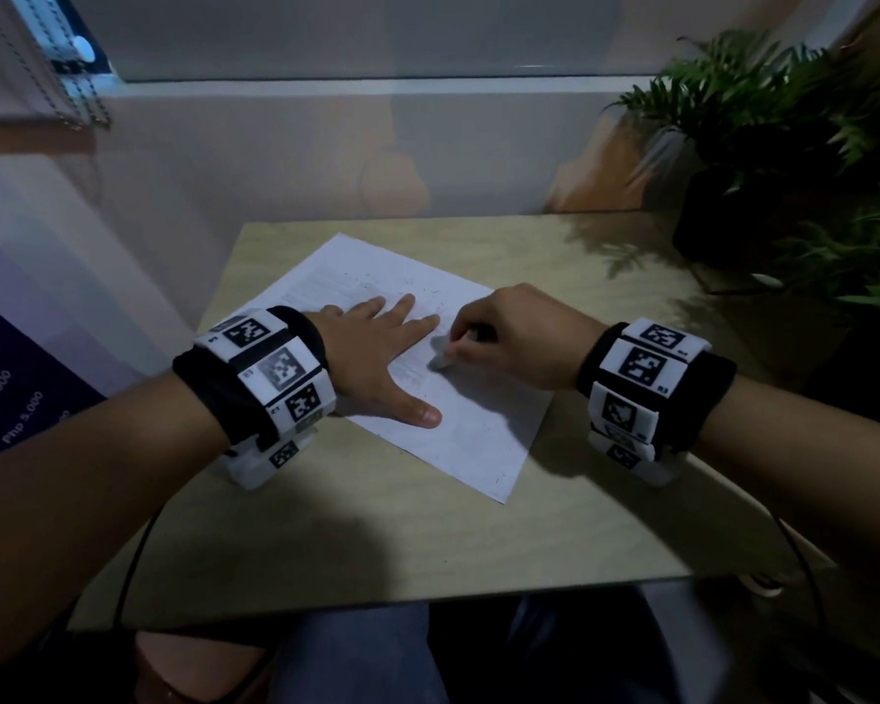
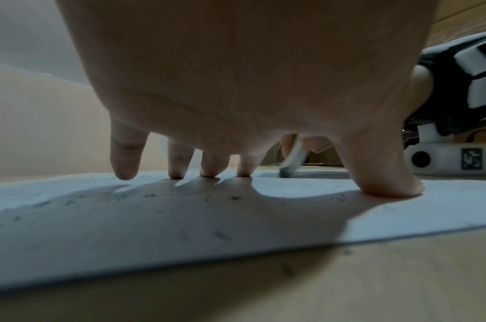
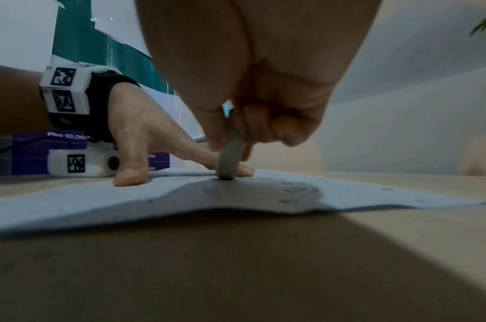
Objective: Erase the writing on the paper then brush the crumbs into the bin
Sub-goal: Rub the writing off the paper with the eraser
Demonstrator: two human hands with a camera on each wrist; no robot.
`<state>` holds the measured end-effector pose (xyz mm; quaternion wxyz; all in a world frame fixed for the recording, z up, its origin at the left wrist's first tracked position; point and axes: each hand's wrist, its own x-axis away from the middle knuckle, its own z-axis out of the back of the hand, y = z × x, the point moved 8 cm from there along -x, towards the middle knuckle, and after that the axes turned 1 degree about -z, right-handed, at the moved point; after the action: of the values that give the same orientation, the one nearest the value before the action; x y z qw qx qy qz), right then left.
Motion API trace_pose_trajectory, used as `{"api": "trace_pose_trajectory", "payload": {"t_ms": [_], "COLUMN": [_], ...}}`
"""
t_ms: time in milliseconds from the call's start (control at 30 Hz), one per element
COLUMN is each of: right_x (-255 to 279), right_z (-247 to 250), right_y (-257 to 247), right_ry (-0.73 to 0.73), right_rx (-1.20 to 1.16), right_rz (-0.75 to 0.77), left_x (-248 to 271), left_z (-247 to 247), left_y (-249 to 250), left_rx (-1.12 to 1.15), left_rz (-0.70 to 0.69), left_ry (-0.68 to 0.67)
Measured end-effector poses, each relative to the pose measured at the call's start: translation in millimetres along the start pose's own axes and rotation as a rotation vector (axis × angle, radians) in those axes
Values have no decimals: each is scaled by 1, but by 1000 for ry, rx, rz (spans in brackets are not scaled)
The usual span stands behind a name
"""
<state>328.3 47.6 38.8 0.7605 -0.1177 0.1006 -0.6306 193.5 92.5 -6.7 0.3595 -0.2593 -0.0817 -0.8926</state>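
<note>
A white sheet of paper [image 1: 458,429] lies slanted on the light wooden table [image 1: 377,541], with faint writing and dark eraser crumbs [image 2: 233,197] scattered on it. My left hand [image 1: 377,348] lies flat on the sheet, fingers spread and fingertips pressing down [image 2: 175,174]. My right hand [image 1: 509,337] pinches a grey-white eraser [image 1: 440,359] whose dirty tip touches the paper just right of the left index finger. The eraser [image 3: 229,161] stands tilted on the sheet, and the paper [image 3: 181,202] bulges up slightly near its front edge. No bin is in view.
Potted ferns in dark pots [image 1: 763,195] stand at the table's right back corner. A pale wall [image 1: 326,144] rises behind the table. A purple poster [image 1: 11,398] hangs at the left. My knees [image 1: 356,652] are under the front edge.
</note>
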Motion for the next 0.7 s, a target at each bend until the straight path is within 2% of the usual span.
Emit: {"api": "trace_pose_trajectory", "payload": {"t_ms": [67, 200, 233, 400, 467, 600, 633, 700], "right_x": [-2, -9, -9, -1, -3, -9, -9, -6], "right_z": [0, 9, 10, 2, 1, 9, 9, 7], "right_y": [2, 39, 41, 7, 9, 34, 35, 24], "right_ry": [-16, 97, 108, -3, -9, 107, 120, 93], "right_rx": [-41, 8, 27, -14, -31, 34, 49, 52], "right_rz": [-10, -285, -304, -46, -55, -236, -241, -156], "left_x": [-1, -2, -2, -2, -2, -1, -1, 0], "left_z": [-1, -1, -1, -1, -1, -1, -1, -2], "left_y": [-1, -1, -1, 0, 0, -1, -1, -1], "left_rx": [0, 3, 5, 2, -1, 8, 14, 14], "left_rz": [-2, -5, -5, -8, -9, -10, -10, -14], "left_ry": [-4, -5, -5, -10, -12, -14, -23, -33]}}
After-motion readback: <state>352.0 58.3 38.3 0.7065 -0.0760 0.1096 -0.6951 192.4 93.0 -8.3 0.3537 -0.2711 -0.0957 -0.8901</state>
